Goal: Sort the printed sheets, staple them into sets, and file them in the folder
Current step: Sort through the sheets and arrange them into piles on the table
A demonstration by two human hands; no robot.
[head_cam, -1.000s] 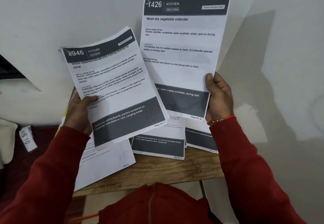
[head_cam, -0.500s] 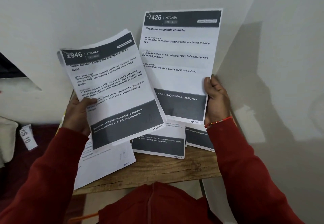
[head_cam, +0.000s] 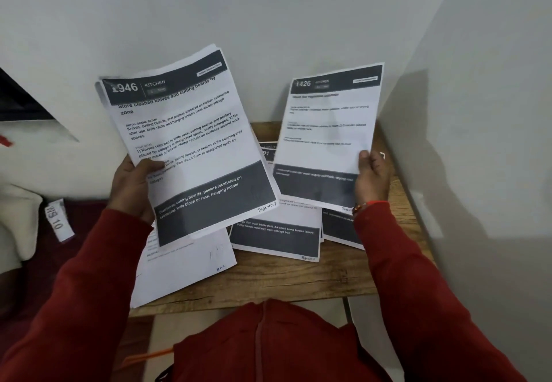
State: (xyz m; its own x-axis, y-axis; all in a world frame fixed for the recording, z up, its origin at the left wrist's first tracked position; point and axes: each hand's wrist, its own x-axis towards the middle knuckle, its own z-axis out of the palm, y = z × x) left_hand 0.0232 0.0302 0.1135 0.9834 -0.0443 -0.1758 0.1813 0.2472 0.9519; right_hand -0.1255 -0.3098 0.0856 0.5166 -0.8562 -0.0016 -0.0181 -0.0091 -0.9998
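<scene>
Sorting stage, head view only. Left hand closed on stack headed 1946, thumb across lower left edge, stack raised over wooden table. Right hand pinching single sheet headed 1426 at lower right edge, low above sorted sheets. Paper light, floppy, slippery sheet on sheet; likely best held at edge, thumb on top. No stapler or folder visible.
</scene>
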